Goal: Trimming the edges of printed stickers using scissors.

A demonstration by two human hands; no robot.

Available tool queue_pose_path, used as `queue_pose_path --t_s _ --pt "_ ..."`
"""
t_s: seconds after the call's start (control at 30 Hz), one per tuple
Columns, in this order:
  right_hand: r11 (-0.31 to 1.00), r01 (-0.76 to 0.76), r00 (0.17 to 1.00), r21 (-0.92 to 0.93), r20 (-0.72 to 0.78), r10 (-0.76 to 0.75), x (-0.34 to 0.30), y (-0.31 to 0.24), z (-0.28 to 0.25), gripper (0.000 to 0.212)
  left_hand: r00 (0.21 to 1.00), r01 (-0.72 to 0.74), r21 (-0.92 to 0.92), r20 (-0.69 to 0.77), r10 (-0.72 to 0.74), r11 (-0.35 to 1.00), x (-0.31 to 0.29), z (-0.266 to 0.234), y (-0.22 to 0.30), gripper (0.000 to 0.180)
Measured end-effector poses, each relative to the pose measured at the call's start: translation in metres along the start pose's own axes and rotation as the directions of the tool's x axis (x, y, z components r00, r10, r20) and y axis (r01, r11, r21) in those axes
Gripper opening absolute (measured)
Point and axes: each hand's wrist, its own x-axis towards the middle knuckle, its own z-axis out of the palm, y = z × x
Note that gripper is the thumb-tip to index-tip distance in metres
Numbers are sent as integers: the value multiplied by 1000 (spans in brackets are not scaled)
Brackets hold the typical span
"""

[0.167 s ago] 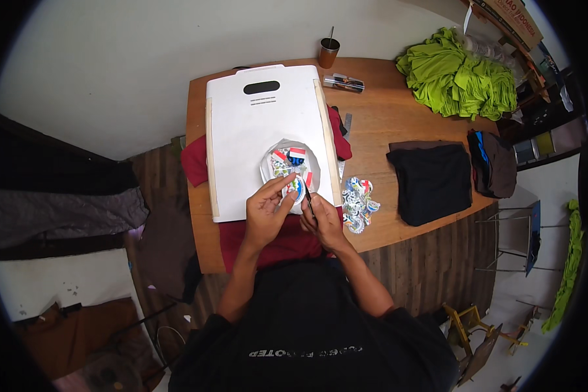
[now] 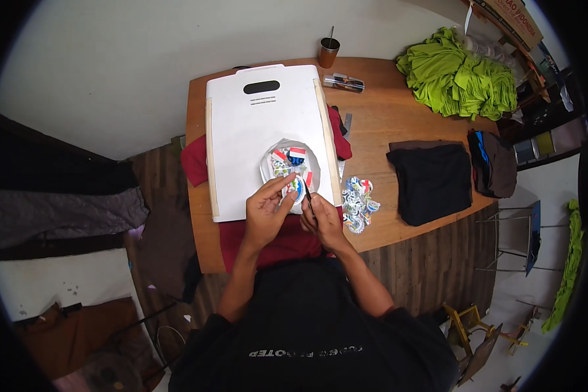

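The left grip [image 2: 266, 212] holds a round patch [image 2: 299, 187], the right grip [image 2: 324, 224] a slim dark tool [image 2: 308, 191].

Printed capitals stand on the cardboard box [image 2: 511, 19], well beyond the right hand [image 2: 323, 222] and off to its right. Pale capitals, upside down in this view and faint midway, cross the black shirt [image 2: 313, 317], on the body side of both hands. The round patch [image 2: 295, 187] in the left hand [image 2: 266, 212] bears coloured print too small to read. Equally unreadable is the print on the patch pile [image 2: 359, 204], just right of the right hand.
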Motion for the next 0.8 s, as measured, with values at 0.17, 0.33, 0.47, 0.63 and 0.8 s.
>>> queue_pose_path --t_s 0.17,0.33,0.47,0.63,0.8 --pt "999 -17 1000 31 14 17 -1 2 -3 39 1000 9 -19 13 -9 1000 0 2 4 36" --pt "1000 -19 1000 21 16 19 -2 -1 -2 39 999 7 -23 33 -7 1000 0 0 4 37" --pt "999 -37 999 6 16 37 -1 -3 -2 38 999 0 -23 49 1 1000 1 -2 4 36" --pt "999 -34 999 5 20 34 -1 -3 -4 38 998 34 -27 62 -32 999 3 -7 3 35" --pt "999 -52 998 13 31 51 -2 -2 -5 38 996 37 -33 85 -34 999 3 -9 2 36"
